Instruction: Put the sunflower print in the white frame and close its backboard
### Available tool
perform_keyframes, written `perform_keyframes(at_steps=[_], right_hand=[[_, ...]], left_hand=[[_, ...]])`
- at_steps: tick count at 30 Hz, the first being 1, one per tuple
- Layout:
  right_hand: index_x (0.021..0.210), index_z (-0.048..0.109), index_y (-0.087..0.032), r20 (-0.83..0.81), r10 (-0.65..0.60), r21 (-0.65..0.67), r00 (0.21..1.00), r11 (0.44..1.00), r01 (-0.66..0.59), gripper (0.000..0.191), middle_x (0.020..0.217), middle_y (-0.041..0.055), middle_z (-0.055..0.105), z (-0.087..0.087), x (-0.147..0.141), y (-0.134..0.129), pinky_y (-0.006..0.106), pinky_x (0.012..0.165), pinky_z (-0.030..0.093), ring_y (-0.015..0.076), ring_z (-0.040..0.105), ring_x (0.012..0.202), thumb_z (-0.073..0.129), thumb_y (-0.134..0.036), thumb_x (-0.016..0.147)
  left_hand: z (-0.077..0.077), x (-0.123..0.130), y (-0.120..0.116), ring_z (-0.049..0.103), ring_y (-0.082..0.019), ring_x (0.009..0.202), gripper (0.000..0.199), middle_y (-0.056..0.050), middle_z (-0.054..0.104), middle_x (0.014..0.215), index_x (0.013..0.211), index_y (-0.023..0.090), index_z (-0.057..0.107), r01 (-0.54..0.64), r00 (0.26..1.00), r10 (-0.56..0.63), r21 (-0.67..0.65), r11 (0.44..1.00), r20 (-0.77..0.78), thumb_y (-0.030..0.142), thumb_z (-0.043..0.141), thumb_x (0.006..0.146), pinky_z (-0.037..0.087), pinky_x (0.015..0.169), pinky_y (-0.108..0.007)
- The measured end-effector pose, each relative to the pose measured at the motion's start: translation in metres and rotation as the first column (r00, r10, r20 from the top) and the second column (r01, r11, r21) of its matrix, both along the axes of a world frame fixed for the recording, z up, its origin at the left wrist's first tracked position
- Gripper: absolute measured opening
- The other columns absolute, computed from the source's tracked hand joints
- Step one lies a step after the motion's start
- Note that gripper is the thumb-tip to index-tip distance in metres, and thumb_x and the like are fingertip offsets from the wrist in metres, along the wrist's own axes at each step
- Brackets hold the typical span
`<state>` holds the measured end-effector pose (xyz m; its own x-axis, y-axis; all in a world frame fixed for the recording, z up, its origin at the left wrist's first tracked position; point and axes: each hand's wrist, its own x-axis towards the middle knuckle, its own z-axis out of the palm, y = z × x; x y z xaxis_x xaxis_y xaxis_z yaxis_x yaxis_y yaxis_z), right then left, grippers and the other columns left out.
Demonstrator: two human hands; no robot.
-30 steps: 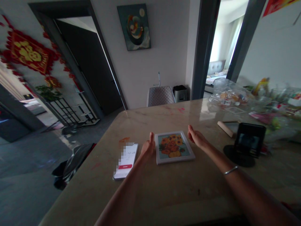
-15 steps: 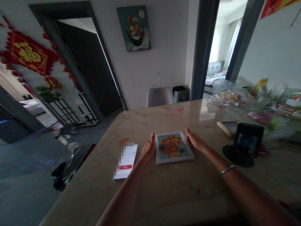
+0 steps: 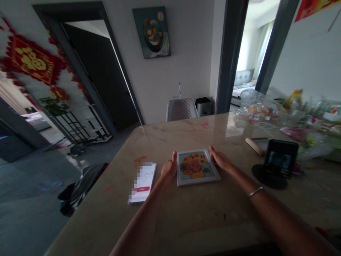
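A white-framed picture of orange sunflowers (image 3: 196, 166) lies face up on the marble-patterned table (image 3: 191, 213). My left hand (image 3: 169, 168) is closed at its left edge, thumb pointing up. At the right edge, near the upper corner, my right hand (image 3: 218, 158) is closed on the frame, thumb also raised. The fingers under and behind both edges are hidden. A phone with a lit screen (image 3: 143, 183) lies left of my left hand, close to the forearm.
On the right, a black stand with a dark screen (image 3: 281, 159) stands before a wooden-edged object (image 3: 255, 146). Plastic bags and wrappers (image 3: 262, 106) crowd the back right. A quilted chair (image 3: 182, 109) is beyond the far edge.
Both hands have shifted very slightly, my right hand a little to the left, closer against the frame. The picture has hardly moved.
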<state>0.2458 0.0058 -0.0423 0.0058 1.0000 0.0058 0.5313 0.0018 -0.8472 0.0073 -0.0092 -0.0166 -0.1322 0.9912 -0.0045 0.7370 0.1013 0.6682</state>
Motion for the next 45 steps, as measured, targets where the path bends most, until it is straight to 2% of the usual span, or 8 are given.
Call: perform_keyframes(at_steps=[4,17,25,29,33,38,41,45], right_hand=[[0.045,0.038,-0.02,-0.006,0.001,0.016,1.0,1.0,-0.001,0.065,0.039,-0.0037,0.037,0.0,0.0,0.0,0.024,0.045,0.03,0.0105,0.039,0.039,0.009,-0.072,0.07],[0.047,0.041,-0.02,-0.004,-0.032,0.01,0.999,0.999,0.032,0.064,0.041,-0.0008,0.046,0.001,0.0,0.0,0.024,0.046,0.035,0.012,0.047,0.041,0.011,-0.069,0.073],[0.054,0.045,-0.02,0.141,-0.119,0.122,0.983,0.987,0.102,0.05,0.052,0.0034,0.055,0.002,0.003,0.0,0.025,0.051,0.036,0.0141,0.052,0.05,0.02,-0.054,0.081],[0.062,0.046,-0.02,0.267,-0.164,0.179,0.95,0.977,0.118,0.03,0.064,0.0041,0.059,0.0,0.003,0.002,0.025,0.054,0.035,0.0151,0.053,0.059,0.038,-0.045,0.077],[0.065,0.048,-0.02,0.287,-0.127,0.172,0.949,0.982,0.079,0.026,0.069,0.0056,0.061,0.0,0.004,0.003,0.025,0.056,0.035,0.0159,0.055,0.063,0.041,-0.042,0.077],[0.069,0.052,-0.018,0.152,-0.088,0.162,0.985,0.985,0.063,0.025,0.074,0.0066,0.062,0.001,0.006,0.004,0.026,0.061,0.038,0.0178,0.057,0.07,0.044,-0.042,0.073],[0.075,0.052,-0.018,-0.081,-0.035,0.151,0.996,0.987,0.047,0.03,0.076,0.0052,0.063,0.004,0.004,0.002,0.026,0.062,0.04,0.0182,0.058,0.072,0.046,-0.047,0.071],[0.1,0.05,-0.018,-0.487,0.059,0.197,0.871,0.979,0.043,0.045,0.104,0.0081,0.06,0.021,-0.003,-0.006,0.028,0.069,0.044,0.0205,0.057,0.091,0.038,-0.053,0.075]], left_hand=[[0.003,0.002,-0.001,0.056,-0.024,0.061,0.071,-0.007,0.05,0.045,0.046,0.02,0.047,-0.015,0.999,0.013,-0.075,0.997,-0.034,0.068,0.002,0.072,0.033,0.05,-0.029],[0.003,0.0,-0.001,0.054,-0.021,0.056,0.068,-0.006,0.049,0.045,0.045,0.019,0.045,0.016,0.997,-0.024,-0.116,0.993,-0.071,0.064,0.004,0.075,0.034,0.052,-0.028],[-0.005,-0.005,0.002,0.054,-0.015,0.057,0.035,-0.005,0.059,0.059,0.061,0.017,0.054,0.062,0.995,-0.064,-0.027,0.998,-0.08,0.028,0.027,0.08,0.032,0.05,-0.023],[-0.007,-0.005,0.003,0.054,-0.013,0.061,0.023,-0.006,0.062,0.069,0.071,0.017,0.055,0.038,0.991,-0.036,0.013,0.999,-0.127,0.022,0.034,0.076,0.033,0.053,-0.022],[-0.006,-0.002,0.001,0.056,-0.015,0.068,0.018,-0.006,0.063,0.078,0.075,0.018,0.055,0.04,0.985,-0.031,0.054,0.998,-0.171,0.022,0.038,0.074,0.035,0.056,-0.023],[-0.009,-0.005,0.001,0.056,-0.015,0.071,0.015,-0.006,0.063,0.079,0.078,0.017,0.055,0.062,0.985,-0.045,0.097,0.993,-0.166,0.02,0.041,0.072,0.036,0.058,-0.023],[-0.013,-0.008,0.004,0.057,-0.014,0.068,0.016,-0.005,0.064,0.08,0.08,0.017,0.056,0.076,0.994,-0.068,0.091,0.993,-0.088,0.02,0.042,0.072,0.038,0.058,-0.022],[-0.013,-0.005,0.003,0.058,-0.013,0.067,0.025,-0.005,0.065,0.087,0.093,0.017,0.058,0.135,0.989,-0.138,0.065,0.989,0.045,0.024,0.044,0.073,0.04,0.06,-0.021]])
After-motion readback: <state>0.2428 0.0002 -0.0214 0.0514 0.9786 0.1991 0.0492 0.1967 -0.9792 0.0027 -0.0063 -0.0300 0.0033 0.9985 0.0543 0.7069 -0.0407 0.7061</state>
